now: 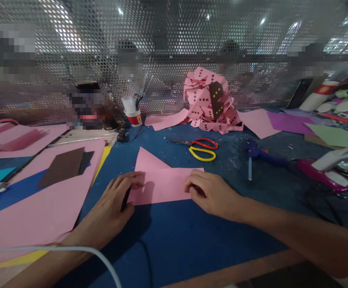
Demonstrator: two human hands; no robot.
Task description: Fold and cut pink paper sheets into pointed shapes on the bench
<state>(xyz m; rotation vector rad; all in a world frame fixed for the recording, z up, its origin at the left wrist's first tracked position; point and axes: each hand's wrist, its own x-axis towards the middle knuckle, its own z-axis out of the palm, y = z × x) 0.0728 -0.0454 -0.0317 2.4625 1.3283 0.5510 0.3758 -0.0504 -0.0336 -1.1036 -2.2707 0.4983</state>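
A folded sheet of pink paper (164, 185) lies on the blue table in front of me, a pointed flap sticking out behind its far edge at the left. My left hand (118, 200) grips its left end, fingertips on top and thumb by the near corner. At the right end, my right hand (208, 190) has curled fingers closed on the edge; its fingertips are partly hidden. Just beyond the paper lie scissors (196, 147) with one red and one yellow handle.
Pink sheets (51, 212) with brown card (63, 166) lie left. Behind stand a paper cup (133, 119) and a pink paper construction (205, 100) with dark squares, before a perforated metal screen (168, 36). A blue glue gun (267, 156) lies right. A white cable (99, 254) crosses my left forearm.
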